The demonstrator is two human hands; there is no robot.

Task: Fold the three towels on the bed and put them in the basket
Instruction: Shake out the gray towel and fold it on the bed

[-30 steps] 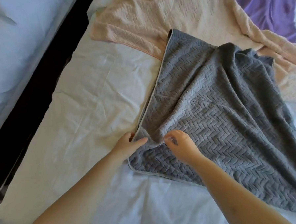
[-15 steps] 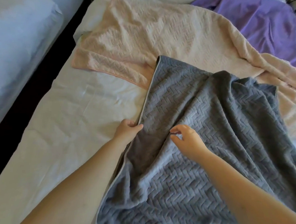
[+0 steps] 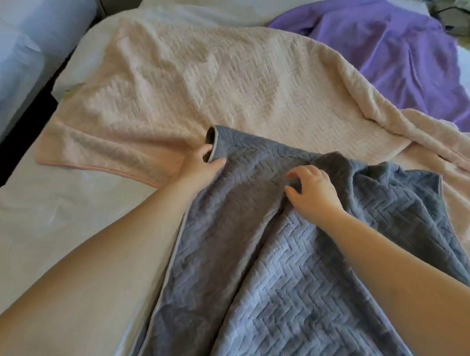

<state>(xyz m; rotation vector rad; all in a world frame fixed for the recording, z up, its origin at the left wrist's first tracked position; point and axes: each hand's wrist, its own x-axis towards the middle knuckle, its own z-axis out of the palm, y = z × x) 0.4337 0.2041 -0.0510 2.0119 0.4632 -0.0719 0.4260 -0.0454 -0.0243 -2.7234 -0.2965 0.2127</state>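
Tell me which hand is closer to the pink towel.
Left. The left hand grips a corner of the grey towel at the near edge of the pink towel; the right hand pinches grey fabric farther in, apart from it.

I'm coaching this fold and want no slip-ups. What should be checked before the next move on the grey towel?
1. The left hand grips the grey towel by its edge near the far corner: ok.
2. The right hand pinches cloth mid-towel: ok.
3. The grey towel lies smooth: not ok, ridges run between the hands.
4. It is clear of the pink towel: not ok, its far end overlaps it.
5. The purple towel is out of the way: ok, far right.
6. Reach to the basket: cannot tell, not in view.
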